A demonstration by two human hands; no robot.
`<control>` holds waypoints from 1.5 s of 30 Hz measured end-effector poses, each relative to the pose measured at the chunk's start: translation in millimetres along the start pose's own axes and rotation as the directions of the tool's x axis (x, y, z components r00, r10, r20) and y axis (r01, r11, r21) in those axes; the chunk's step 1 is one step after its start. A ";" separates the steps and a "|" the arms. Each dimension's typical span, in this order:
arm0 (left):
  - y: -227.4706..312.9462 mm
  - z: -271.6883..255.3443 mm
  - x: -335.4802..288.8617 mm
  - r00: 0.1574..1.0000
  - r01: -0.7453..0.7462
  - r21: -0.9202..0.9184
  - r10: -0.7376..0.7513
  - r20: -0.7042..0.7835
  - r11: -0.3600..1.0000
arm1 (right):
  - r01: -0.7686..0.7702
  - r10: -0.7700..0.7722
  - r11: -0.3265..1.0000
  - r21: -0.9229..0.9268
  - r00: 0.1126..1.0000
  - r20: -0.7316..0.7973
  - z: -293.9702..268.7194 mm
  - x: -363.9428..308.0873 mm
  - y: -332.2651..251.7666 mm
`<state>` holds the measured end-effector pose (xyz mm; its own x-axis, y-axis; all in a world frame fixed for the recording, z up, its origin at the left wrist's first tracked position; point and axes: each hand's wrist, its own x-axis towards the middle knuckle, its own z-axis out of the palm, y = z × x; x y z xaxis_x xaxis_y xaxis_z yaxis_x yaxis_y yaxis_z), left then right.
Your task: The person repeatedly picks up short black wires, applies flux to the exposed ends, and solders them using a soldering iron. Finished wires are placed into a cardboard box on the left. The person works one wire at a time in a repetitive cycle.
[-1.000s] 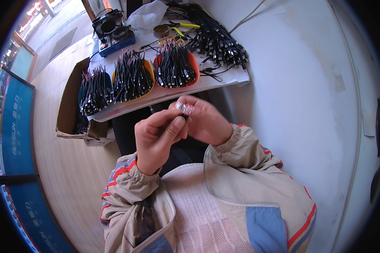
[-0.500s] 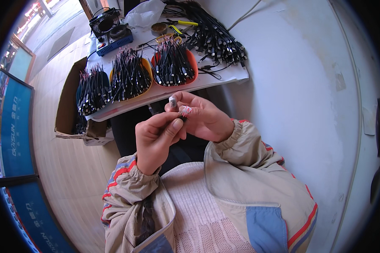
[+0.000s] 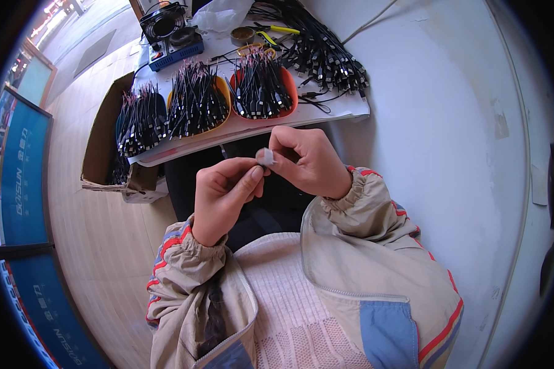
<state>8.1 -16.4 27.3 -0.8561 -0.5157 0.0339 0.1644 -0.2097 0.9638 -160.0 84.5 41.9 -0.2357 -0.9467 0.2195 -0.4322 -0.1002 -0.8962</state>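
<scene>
My left hand point(image 3: 223, 195) is closed in a pinch, thumb against forefinger, at the end of a thin black cable. The cable is mostly hidden by the fingers; a small plug point(image 3: 223, 150) shows just beyond that hand. My right hand point(image 3: 306, 161) is curled closed, its thumb and forefinger tips meeting right beside the left fingertips. White tape point(image 3: 268, 158) wraps a right fingertip. Whatever lies between the right fingers is hidden. Both hands are above my lap, in front of the table edge.
On the white table point(image 3: 345, 112) stand a red bin point(image 3: 294, 92), a yellow bin point(image 3: 226, 98) and a dark bin, all packed with black cables. Behind are a blue device with a fan point(image 3: 178, 52), yellow-handled pliers point(image 3: 284, 29) and a cable heap point(image 3: 329, 61). A cardboard box point(image 3: 98, 150) sits left.
My right hand has turned and curled inward, its raised taped forefinger coming down. The reddish wire strands at the fingertips are now hidden. The left hand keeps its pinch; the view has shifted slightly.
</scene>
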 end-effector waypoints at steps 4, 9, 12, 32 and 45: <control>-0.7 -4.6 -3.3 0.999 0.032 -0.032 -0.032 0.026 0.999 | -0.032 0.034 0.998 -0.056 0.999 0.026 1.1 0.7 -10.7; -1.6 -5.4 -9.4 0.999 0.045 -0.002 -0.045 0.031 0.999 | 0.052 -0.052 0.999 -0.008 0.996 0.069 9.2 -5.9 -1.0; -3.8 -3.2 -10.5 0.999 0.026 -0.051 -0.024 0.036 0.998 | 0.096 -0.099 0.992 0.083 0.994 0.041 13.4 -6.1 13.9; 6.8 -28.8 2.6 0.896 0.412 -0.287 -0.327 0.300 0.865 | 0.523 -0.496 0.822 -0.225 0.852 0.168 -9.5 6.9 0.5; -8.7 -6.8 -10.4 0.698 -0.614 0.771 0.573 0.429 0.170 | -0.560 0.363 0.511 0.652 0.828 0.427 6.7 -21.3 8.1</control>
<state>18.9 -14.9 16.8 -0.7135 -0.1237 0.6896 0.1759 0.9211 0.3472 -152.7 101.8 27.4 0.0195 -0.9511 -0.3081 0.4789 0.2794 -0.8322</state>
